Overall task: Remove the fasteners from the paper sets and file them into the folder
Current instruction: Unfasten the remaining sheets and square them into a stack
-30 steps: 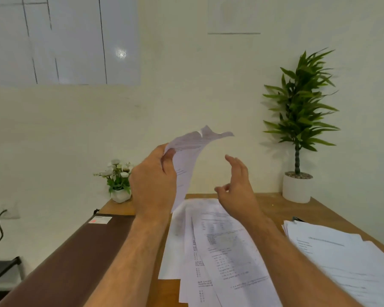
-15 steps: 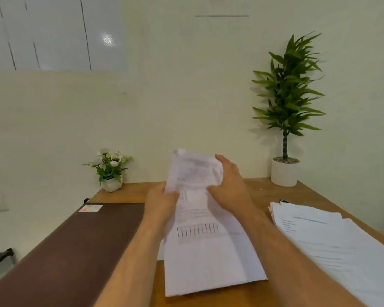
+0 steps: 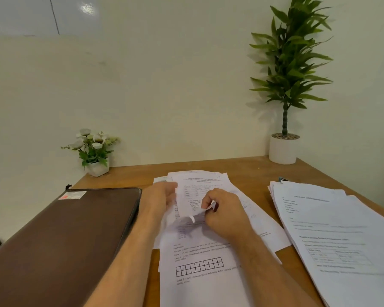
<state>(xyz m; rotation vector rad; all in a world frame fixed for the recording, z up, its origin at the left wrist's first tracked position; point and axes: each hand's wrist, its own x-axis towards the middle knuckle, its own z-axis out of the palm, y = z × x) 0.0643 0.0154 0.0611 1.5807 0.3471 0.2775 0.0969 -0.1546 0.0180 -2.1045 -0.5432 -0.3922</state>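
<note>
Head view: my hands on the loose paper set (image 3: 200,196).
Right hand (image 3: 224,213) pinches a sheet corner; left hand (image 3: 162,198) lies with fingers relaxed against the paper's edge.

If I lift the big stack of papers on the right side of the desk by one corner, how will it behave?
The stack of papers would probably sag and bend, since its sheets look thin. They lie fanned and uneven, so they may slide apart. With that many sheets, it likely needs both hands.

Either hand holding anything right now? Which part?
Right hand pinches the white printed paper sheet at its near edge; left hand touches its left edge, grip unclear.
</note>
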